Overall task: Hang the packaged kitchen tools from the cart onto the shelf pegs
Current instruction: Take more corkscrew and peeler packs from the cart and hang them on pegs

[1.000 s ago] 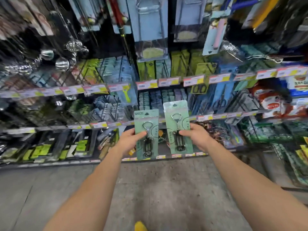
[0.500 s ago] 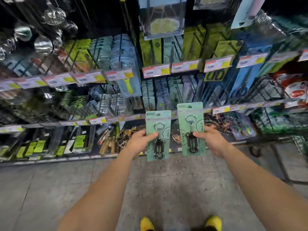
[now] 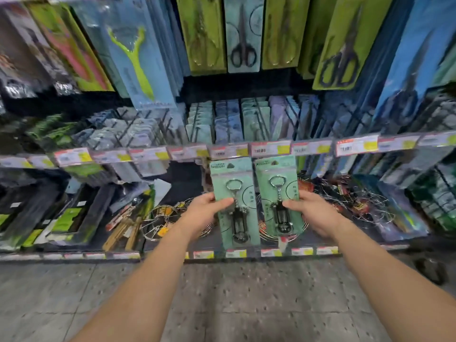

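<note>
nearest, at the bottom of the frame, two bare forearms reach out over a speckled grey floor [image 3: 222, 304]. at centre, the left hand [image 3: 204, 213] pinches the side edge of a green carded corkscrew [image 3: 240, 183], thumb across its face. the right hand [image 3: 313, 213] grips a second green card [image 3: 278, 183] the same way. both cards are upright, side by side and almost touching, with their tops just under the price label strip [image 3: 271, 148].

this looks like the carrying step: both packs are in hand and neither is on a peg yet. the next move calls for picking the matching peg, lifting a card's top edge to its tip and threading the hang hole on. the hole itself is too blurred to make out.

behind the hands, the bottom shelf holds wire racks [image 3: 160, 218] and wooden tools. above the strip, at mid frame, rows of pegs [image 3: 256, 117] carry pale carded packs. farthest, across the top, hang scissors packs [image 3: 243, 33] and a lime peeler [image 3: 134, 58]. no cart is in view.
</note>
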### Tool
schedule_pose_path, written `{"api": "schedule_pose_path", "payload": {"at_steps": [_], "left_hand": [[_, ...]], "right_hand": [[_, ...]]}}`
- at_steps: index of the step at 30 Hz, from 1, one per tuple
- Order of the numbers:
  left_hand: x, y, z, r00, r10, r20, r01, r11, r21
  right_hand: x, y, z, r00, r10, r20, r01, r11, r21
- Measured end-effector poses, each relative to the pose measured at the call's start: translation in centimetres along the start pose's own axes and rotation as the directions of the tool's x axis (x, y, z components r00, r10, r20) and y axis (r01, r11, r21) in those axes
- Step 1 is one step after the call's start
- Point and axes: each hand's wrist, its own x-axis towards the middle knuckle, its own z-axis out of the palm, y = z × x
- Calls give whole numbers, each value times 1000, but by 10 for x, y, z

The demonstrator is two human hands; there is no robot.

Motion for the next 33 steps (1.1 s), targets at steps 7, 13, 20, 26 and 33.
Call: {"api": "schedule_pose_path", "payload": {"at_steps": [7, 13, 20, 26, 33], "left_hand": [[79, -68, 12, 976, 215, -21, -215, 977, 7], [99, -96, 20, 945, 325, -42, -325, 946, 22], [96, -97, 21, 936, 351, -19, -351, 936, -14], [97, -86, 24, 922, 388, 9, -388, 922, -4], [93, -84, 25, 914, 404, 41, -404, 915, -7]], "right_hand": [[80, 53, -7, 978, -206, -21, 207, 978, 35], [102, 56, 4, 940, -342, 11, 342, 940, -4], [114, 44, 13, 913, -408, -20, 408, 911, 56], [109, 30, 5, 904, -426, -17, 426, 901, 77], [110, 30, 15, 912, -408, 32, 401, 906, 139]]}}
